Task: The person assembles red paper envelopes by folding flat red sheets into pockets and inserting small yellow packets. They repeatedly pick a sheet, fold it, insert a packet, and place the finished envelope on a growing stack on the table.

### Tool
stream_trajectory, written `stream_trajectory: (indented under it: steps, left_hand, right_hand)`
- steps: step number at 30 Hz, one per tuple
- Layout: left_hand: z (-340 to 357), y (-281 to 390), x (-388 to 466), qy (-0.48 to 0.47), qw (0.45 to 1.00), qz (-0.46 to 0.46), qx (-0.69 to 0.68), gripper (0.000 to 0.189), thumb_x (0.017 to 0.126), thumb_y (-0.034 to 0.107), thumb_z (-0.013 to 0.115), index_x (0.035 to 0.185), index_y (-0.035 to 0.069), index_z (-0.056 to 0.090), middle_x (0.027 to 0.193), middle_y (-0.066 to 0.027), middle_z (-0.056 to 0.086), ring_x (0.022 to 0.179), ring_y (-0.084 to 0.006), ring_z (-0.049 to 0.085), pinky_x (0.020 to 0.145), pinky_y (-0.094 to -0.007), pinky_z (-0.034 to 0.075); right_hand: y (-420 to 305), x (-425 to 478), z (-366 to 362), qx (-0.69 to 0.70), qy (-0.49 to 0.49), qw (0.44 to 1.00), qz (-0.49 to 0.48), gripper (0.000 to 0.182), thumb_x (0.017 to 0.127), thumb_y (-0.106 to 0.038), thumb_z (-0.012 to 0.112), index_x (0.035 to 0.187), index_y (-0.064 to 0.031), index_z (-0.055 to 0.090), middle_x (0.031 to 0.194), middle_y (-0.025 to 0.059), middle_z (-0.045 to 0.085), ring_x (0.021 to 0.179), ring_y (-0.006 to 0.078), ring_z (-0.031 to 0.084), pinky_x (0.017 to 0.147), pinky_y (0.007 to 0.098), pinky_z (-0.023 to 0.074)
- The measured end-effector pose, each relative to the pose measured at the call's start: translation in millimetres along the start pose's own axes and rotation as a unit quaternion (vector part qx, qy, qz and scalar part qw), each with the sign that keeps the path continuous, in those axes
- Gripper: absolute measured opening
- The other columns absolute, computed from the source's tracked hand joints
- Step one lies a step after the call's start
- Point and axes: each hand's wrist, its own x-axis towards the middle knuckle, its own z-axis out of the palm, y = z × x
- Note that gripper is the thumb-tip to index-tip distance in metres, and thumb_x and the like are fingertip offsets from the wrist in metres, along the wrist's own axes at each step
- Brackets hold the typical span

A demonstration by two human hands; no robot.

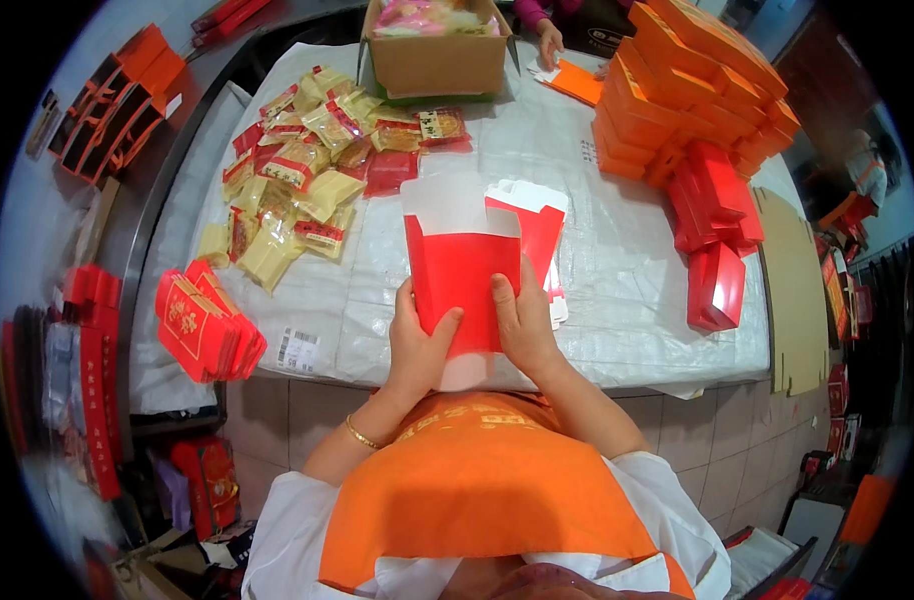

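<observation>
Between my two hands I hold a red paperboard box, partly folded, with its white inner flaps standing up at the far end and another pale flap at the near end. My left hand grips its left side, thumb on the red face. On the opposite side my right hand holds the edge, thumb also on the face. Just beyond my right hand lies a stack of flat red and white box blanks, partly covered by the held box.
Wrapped pastries are heaped at left, near red printed packets. A cardboard carton stands at the back. Orange boxes and red boxes are stacked right. Across the table, another person's hand touches an orange blank.
</observation>
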Motion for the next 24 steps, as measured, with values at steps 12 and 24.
stream_trajectory:
  steps: [12,24]
  left_hand:
    - [-7,13,-13,-0.057,0.983,0.153,-0.077,0.073,0.099,0.009,0.051,0.16,0.002,0.012,0.159,-0.0174,0.03,0.142,-0.0243,0.037,0.117,-0.0381,0.031]
    - [-10,30,-16,-0.057,0.97,0.231,-0.046,0.053,0.105,0.028,0.052,0.144,-0.004,0.039,0.143,-0.0153,0.047,0.132,-0.0243,0.046,0.113,-0.037,0.035]
  right_hand:
    - [-9,-38,-10,0.072,-0.018,0.995,-0.07,0.065,0.106,-0.026,0.043,0.161,-0.0057,0.014,0.157,0.02,0.035,0.142,0.0309,0.04,0.116,0.0403,0.0319]
    - [-31,-42,-23,0.108,0.008,0.987,-0.119,0.051,0.098,-0.008,0.044,0.148,-0.0019,0.039,0.132,0.0167,0.055,0.12,0.0227,0.055,0.105,0.0357,0.0416]
